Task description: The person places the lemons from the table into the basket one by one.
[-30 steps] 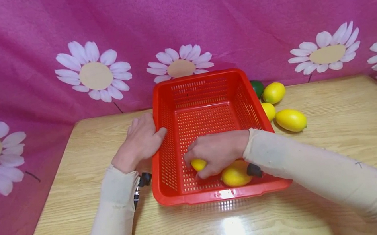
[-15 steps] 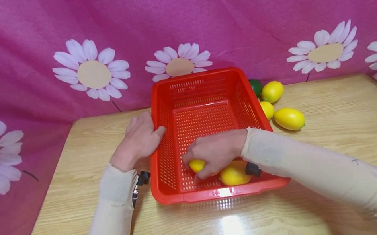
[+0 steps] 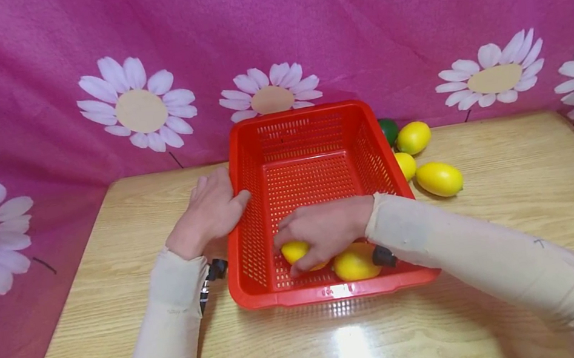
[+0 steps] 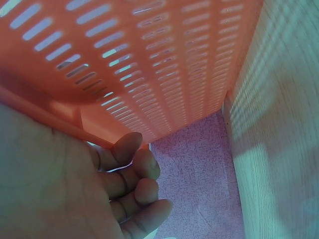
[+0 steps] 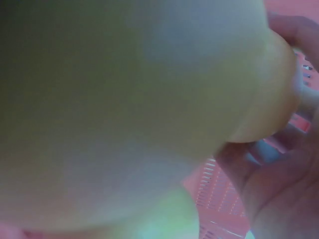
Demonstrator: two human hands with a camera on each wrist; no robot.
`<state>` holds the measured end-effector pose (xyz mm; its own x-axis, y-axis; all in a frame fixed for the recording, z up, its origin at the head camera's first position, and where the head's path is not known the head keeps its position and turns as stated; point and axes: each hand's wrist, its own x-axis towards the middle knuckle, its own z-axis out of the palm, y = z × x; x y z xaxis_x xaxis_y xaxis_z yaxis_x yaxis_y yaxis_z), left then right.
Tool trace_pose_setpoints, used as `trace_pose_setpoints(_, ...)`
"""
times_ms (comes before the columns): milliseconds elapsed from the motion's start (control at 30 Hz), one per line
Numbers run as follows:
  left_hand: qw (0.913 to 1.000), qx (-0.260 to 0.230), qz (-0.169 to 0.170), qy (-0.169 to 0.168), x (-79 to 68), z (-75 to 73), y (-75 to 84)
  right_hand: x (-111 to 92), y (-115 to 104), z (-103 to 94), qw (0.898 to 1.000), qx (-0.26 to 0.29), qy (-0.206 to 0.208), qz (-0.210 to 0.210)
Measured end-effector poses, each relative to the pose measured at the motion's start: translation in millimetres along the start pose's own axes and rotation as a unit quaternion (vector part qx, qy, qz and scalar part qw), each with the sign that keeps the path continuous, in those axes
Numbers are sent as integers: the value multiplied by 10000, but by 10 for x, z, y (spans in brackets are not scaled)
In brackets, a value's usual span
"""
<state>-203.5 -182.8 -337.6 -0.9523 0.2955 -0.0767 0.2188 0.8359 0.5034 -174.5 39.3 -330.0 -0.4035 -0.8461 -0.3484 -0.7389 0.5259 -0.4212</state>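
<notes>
L hand (image 3: 208, 208): fingers curled round basket (image 3: 282, 299) rim | R hand (image 3: 324, 227): thumb+fingers pinching lemon (image 3: 293, 252) inside | 2nd lemon (image 3: 355, 263) beside | 3 lemons (image 3: 439, 179), 1 green fruit (image 3: 389, 130) outside, right

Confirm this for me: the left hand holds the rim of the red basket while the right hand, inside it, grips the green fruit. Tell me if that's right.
Not quite: the right hand grips a yellow lemon, as the head view shows; the green fruit lies outside the red basket. The left hand does hold the rim.
</notes>
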Motion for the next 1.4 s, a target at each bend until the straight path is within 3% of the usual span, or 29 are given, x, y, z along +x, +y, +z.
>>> trace_pose_setpoints(633,10000,-63,6,39,8,4,-22,18,14,28,9990,436,-120,26)
trace_pose_setpoints(1400,9999,-39,113,79,11,9,-18,4,35,-16,9994,186,293,-25)
